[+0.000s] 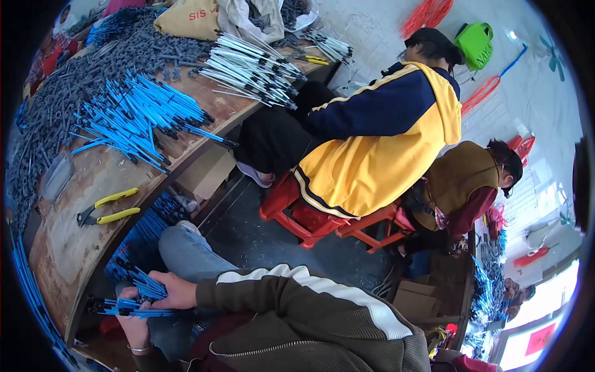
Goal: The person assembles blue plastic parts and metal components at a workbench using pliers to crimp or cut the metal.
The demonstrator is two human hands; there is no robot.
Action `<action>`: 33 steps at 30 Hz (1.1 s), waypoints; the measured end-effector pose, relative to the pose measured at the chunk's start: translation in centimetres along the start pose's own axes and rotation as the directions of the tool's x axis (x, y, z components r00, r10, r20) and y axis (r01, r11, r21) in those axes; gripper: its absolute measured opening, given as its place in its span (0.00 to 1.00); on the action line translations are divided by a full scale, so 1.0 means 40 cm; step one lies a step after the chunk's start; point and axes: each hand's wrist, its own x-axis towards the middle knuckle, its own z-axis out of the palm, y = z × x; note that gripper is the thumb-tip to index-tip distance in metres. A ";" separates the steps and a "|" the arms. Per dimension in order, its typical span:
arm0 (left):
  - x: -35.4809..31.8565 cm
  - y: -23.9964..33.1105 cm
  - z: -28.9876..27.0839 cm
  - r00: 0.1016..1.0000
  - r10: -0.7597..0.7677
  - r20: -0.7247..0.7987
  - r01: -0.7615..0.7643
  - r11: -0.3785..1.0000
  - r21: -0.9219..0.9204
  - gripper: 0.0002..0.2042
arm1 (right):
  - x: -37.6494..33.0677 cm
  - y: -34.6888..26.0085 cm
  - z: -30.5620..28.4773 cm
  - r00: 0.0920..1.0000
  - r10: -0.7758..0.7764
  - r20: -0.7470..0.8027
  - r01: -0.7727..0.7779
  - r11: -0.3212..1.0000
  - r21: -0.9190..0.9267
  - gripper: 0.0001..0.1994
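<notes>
Low over my lap, beside the table's curved edge, both my hands are closed around thin blue sticks with black ends. My left hand [134, 327] is beneath, wrapped about a bundle of blue sticks [118, 305] whose black tips point left. My right hand [176, 291] comes in from the right and grips more blue sticks [146, 284] slanting up to the left, against that bundle. Fingers hide parts of the sticks. On the table lie yellow-handled pliers [110, 206] and a large pile of similar blue sticks [145, 111].
Grey plastic parts [124, 46] heap along the table's far side [74, 248]. White sticks [248, 68] lie farther along, near a beige sack [189, 17]. A co-worker in a yellow and navy jacket [378, 149] sits on a red stool [300, 214]; another person [465, 180] sits behind.
</notes>
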 end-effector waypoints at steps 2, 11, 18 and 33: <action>0.001 0.011 -0.009 1.000 0.007 0.027 -0.008 1.000 0.030 0.15 | -0.001 0.005 0.006 0.999 -0.041 -0.015 0.041 0.999 -0.013 0.20; -0.008 0.018 -0.026 0.989 0.151 0.003 -0.150 0.985 0.082 0.16 | -0.020 -0.063 -0.030 0.984 -0.099 0.146 0.101 0.995 -0.002 0.19; -0.018 0.065 -0.007 0.972 0.176 0.155 -0.194 0.975 0.108 0.16 | 0.005 -0.079 -0.095 0.882 0.098 0.460 -0.175 0.976 0.128 0.14; -0.029 0.082 0.035 1.000 0.005 0.000 -0.005 1.000 -0.014 0.18 | 0.051 -0.149 -0.128 0.752 0.098 0.652 -0.058 0.995 -0.083 0.13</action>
